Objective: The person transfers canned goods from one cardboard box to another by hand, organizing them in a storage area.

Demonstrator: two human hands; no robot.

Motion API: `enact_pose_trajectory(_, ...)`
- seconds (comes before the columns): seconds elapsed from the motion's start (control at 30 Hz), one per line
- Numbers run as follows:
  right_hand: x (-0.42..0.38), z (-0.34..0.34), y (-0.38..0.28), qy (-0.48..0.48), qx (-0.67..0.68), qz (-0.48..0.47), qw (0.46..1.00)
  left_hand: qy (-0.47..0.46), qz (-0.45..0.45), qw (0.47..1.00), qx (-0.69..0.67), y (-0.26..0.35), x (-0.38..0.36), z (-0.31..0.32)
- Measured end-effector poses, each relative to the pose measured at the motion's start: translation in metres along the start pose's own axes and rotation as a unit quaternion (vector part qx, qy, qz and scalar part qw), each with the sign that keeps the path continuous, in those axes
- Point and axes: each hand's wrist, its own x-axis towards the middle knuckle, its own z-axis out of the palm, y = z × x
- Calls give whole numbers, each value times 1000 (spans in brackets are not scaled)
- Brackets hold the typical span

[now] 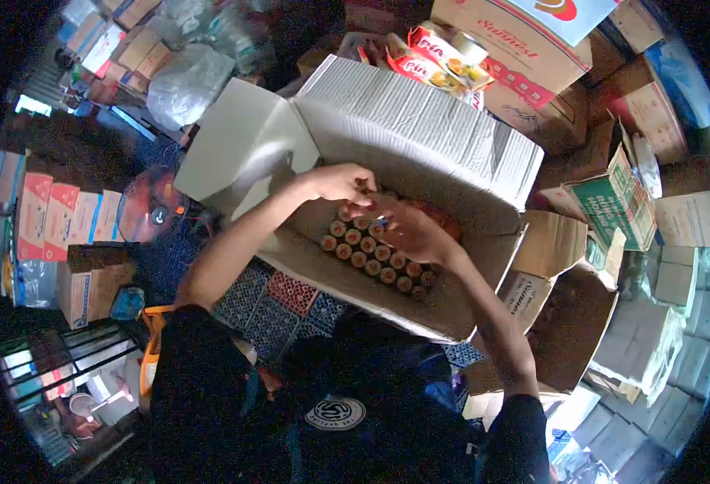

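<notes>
A big open cardboard carton sits in front of me, with rows of several bottles standing inside, their round brown caps facing up. My left hand reaches over the carton's far-left side with fingers curled above the bottles. My right hand is inside the carton, fingers closed around something small with a blue spot, right above the bottle caps. The two hands nearly touch. What exactly each hand pinches is hidden by the fingers.
The carton's white flap and its corrugated lid stand open behind. Stacked cardboard boxes crowd the right, snack packets lie at the back, a round fan stands at left, and patterned plastic crates sit under the carton.
</notes>
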Motion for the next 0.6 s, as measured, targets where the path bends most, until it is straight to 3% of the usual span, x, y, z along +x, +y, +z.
enact_pose_trajectory(0.03,27,6,22,-38,-78,1,996,13,-5,990,138,-20,5,-18)
enact_pose_trajectory(0.07,60,18,33,-64,-328,-9,943,25,-11,961,274,-44,13,-37)
enact_pose_trajectory(0.13,105,38,56,-59,-409,-1,911,-42,-62,938,339,-85,29,-75)
enact_pose_trajectory(0.17,118,47,67,-33,-250,14,968,-66,-91,929,352,-101,36,-86)
enact_pose_trajectory(0.23,136,62,90,12,-189,85,978,-83,-182,917,346,-117,40,-94)
enact_pose_trajectory(0.27,145,70,101,38,-157,119,980,-67,-161,927,332,-137,41,-100)
enact_pose_trajectory(0.33,171,82,180,61,-201,162,964,-34,-115,944,308,-200,59,-112)
enact_pose_trajectory(0.4,190,84,208,58,-159,199,965,-3,-187,929,318,-238,78,-105)
enact_pose_trajectory(0.5,215,79,241,21,-154,249,956,74,-210,928,298,-272,87,-94)
enact_pose_trajectory(0.6,207,81,243,28,-101,183,977,134,-212,930,268,-299,95,-93)
